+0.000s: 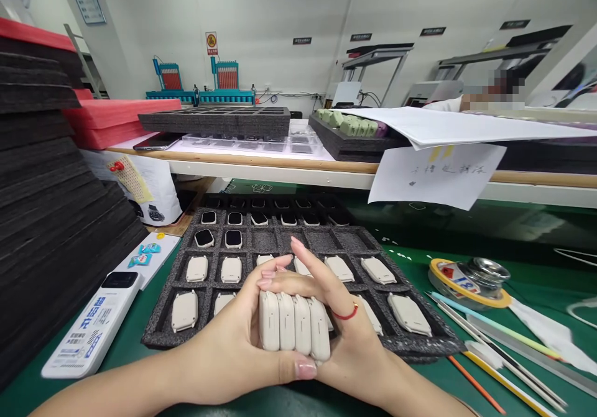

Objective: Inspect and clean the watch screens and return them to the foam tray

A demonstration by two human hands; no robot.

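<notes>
Several cream watch cases [295, 325] stand side by side in a row between my two hands, above the near part of a black foam tray [161, 302]. My left hand [233, 342] wraps them from the left, its thumb along their lower edge. My right hand [349, 330], with a red string on one finger, closes round them from the right, its forefinger pointing up. More cream cases [196, 269] lie in the tray's near compartments. Cases with dark screens [234, 238] sit in the farther ones.
Black foam trays [41, 218] are stacked at the left beside a white box [93, 324]. At the right lie a tape roll [466, 286] and several thin tools [504, 348]. A shelf [280, 163] crosses behind; a person [494, 94] is beyond it.
</notes>
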